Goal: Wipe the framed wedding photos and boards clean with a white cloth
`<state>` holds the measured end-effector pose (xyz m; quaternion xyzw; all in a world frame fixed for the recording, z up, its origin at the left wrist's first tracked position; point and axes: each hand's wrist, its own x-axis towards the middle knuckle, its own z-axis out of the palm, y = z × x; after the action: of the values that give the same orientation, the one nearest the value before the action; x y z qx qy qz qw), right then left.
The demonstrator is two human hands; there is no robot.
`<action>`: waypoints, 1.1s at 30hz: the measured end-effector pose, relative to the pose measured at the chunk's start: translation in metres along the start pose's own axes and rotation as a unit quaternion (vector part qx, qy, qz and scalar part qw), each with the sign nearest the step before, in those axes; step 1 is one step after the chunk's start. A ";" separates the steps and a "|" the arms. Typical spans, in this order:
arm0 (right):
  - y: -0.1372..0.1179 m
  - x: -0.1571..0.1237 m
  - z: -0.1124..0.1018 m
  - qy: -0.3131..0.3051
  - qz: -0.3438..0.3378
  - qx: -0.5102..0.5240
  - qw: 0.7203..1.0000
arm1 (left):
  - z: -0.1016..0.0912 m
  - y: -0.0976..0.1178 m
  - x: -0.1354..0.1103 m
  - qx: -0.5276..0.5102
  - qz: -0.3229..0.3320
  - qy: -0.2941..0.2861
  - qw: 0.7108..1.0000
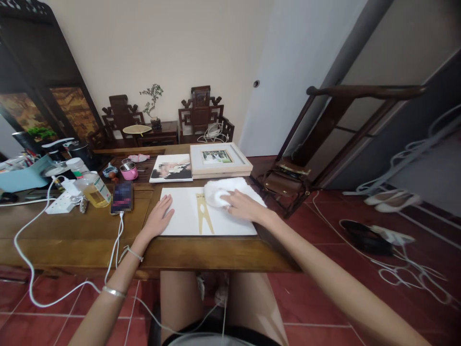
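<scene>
A white rectangular board (180, 211) lies flat at the table's front edge. A yellow, two-legged shape (202, 216) shows on its middle. My left hand (158, 218) rests at the board's left edge, fingers stretched out and holding nothing. On the board's far right part lies a fluffy white cloth (248, 188), partly reaching past its edge. My right hand (244, 205) has its fingers closed on a rounded white bunch that looks like part of this cloth. The palm side and part of the cloth are hidden by the hand.
Behind the board lie a picture canvas (171, 168) and stacked frames (220, 161). Left of my arm are a phone (121, 198) on a cable, a bottle of yellow liquid (95, 190), a pink cup (128, 170) and a power strip (63, 202). A wooden chair (317, 139) stands right.
</scene>
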<state>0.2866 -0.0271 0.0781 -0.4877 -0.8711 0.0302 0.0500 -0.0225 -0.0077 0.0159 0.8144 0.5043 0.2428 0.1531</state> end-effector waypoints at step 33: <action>-0.035 -0.070 0.012 0.003 -0.052 0.088 0.995 | 0.000 -0.001 0.000 -0.004 0.002 -0.001 1.000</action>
<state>0.2921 -0.1045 0.0653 -0.4359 -0.8889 0.1025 0.0966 -0.0225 -0.0071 0.0154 0.8149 0.5016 0.2442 0.1569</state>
